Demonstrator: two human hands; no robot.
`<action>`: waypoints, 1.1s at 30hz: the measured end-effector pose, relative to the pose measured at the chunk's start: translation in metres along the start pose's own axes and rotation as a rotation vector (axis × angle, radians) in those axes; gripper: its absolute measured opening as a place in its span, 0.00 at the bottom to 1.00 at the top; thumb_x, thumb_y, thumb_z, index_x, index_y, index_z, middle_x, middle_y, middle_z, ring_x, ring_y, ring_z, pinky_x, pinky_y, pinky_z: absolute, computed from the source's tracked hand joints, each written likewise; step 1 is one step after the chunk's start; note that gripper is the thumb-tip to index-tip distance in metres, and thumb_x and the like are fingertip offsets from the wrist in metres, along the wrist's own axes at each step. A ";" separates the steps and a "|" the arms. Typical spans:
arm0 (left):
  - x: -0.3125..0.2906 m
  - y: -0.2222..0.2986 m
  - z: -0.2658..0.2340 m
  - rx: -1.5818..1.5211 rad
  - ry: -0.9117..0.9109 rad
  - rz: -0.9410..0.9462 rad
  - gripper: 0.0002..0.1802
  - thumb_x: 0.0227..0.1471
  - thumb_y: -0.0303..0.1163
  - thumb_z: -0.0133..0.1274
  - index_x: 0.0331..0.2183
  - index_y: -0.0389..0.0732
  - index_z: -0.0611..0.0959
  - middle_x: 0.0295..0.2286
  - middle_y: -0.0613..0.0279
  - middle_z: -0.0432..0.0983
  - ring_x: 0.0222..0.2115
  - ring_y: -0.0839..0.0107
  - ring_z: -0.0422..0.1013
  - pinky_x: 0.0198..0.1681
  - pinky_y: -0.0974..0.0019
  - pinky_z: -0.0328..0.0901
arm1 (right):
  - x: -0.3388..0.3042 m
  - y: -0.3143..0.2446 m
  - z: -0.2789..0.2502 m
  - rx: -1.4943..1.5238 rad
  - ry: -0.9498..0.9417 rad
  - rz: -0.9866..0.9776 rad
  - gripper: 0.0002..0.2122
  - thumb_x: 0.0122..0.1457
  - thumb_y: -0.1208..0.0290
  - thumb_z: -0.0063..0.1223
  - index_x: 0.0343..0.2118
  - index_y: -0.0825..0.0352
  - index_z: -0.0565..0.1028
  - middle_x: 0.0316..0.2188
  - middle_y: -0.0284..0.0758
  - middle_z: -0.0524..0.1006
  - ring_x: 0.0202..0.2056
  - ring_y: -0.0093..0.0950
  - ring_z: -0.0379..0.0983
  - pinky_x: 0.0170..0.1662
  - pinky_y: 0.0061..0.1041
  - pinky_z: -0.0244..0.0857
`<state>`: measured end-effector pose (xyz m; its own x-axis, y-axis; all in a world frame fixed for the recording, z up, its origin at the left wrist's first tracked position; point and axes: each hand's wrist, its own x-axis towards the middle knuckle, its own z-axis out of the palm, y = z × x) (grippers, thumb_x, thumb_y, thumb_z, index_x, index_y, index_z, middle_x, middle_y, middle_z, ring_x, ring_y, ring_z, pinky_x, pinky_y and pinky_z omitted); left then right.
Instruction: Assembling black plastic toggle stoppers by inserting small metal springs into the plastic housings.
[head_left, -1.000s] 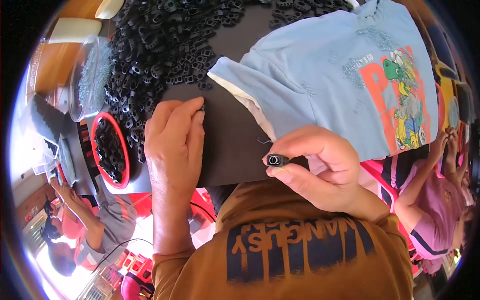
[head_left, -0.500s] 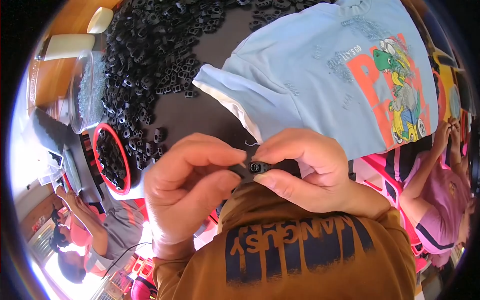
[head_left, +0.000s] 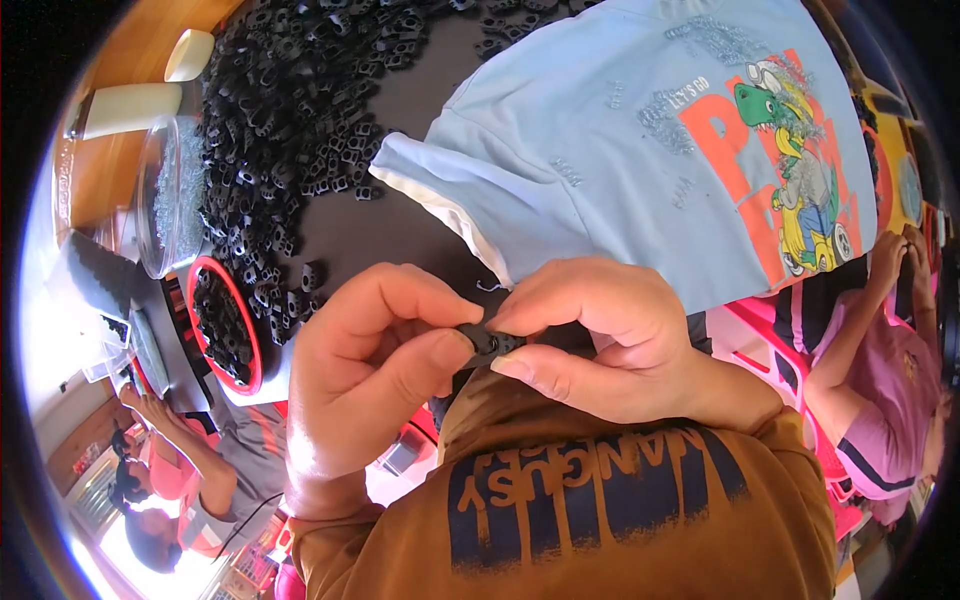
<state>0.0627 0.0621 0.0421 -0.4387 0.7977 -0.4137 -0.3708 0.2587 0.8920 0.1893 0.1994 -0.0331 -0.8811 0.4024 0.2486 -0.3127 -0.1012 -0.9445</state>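
Note:
Close in front of my body, my left hand [head_left: 375,370] and my right hand [head_left: 615,345] meet fingertip to fingertip. Between them is a small black plastic piece [head_left: 490,343], pinched from the right by my right thumb and forefinger. My left thumb and forefinger press together at its left end on another small dark part, mostly covered by the fingertips. Just beyond lies a light blue T-shirt [head_left: 530,120], spread over the dark tabletop [head_left: 340,230], with clusters of tiny metal springs [head_left: 715,40] on it. A large heap of similar black pieces [head_left: 290,110] covers the far left.
A red-rimmed round container [head_left: 256,350] of black pieces stands at the left, near a clear plastic tub [head_left: 150,215] of springs. Beyond them lies a white cylindrical container [head_left: 130,108]. One person [head_left: 190,450] sits at the left, another [head_left: 880,400] at the right.
My hands have come together: the left fingertips' small part now touches the black piece in my right hand, closing the gap. The coil seen in the piece's opening is now largely hidden.

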 end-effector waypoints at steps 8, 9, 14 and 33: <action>0.007 0.011 -0.003 0.514 -0.100 0.206 0.09 0.47 0.16 0.52 0.35 0.31 0.77 0.28 0.61 0.71 0.27 0.76 0.67 0.28 0.75 0.61 | -0.001 -0.003 -0.003 -0.053 -0.030 0.030 0.05 0.48 0.78 0.58 0.28 0.67 0.74 0.23 0.35 0.74 0.24 0.33 0.71 0.26 0.27 0.63; 0.009 0.011 -0.003 0.621 -0.125 0.288 0.10 0.45 0.15 0.52 0.34 0.32 0.77 0.27 0.59 0.71 0.26 0.73 0.68 0.28 0.74 0.61 | -0.001 -0.003 -0.003 -0.051 -0.028 0.031 0.05 0.48 0.78 0.58 0.28 0.67 0.74 0.23 0.35 0.74 0.24 0.33 0.71 0.26 0.27 0.63; 0.013 0.015 0.004 0.919 -0.163 0.530 0.12 0.41 0.12 0.53 0.33 0.32 0.77 0.25 0.54 0.71 0.24 0.62 0.69 0.26 0.69 0.63 | -0.002 -0.003 0.001 -0.117 0.025 0.013 0.05 0.49 0.77 0.58 0.28 0.67 0.74 0.22 0.34 0.74 0.24 0.33 0.71 0.25 0.27 0.63; 0.024 -0.035 0.023 1.018 0.171 1.036 0.19 0.36 0.16 0.58 0.36 0.33 0.76 0.26 0.57 0.73 0.21 0.64 0.69 0.23 0.65 0.63 | -0.002 -0.010 0.003 0.494 0.082 0.237 0.02 0.57 0.82 0.51 0.33 0.73 0.74 0.26 0.33 0.76 0.27 0.17 0.74 0.28 0.15 0.66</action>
<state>0.0841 0.0853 0.0051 -0.2597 0.8082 0.5285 0.8595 -0.0561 0.5081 0.1933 0.1971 -0.0232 -0.9232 0.3843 0.0056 -0.2562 -0.6046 -0.7542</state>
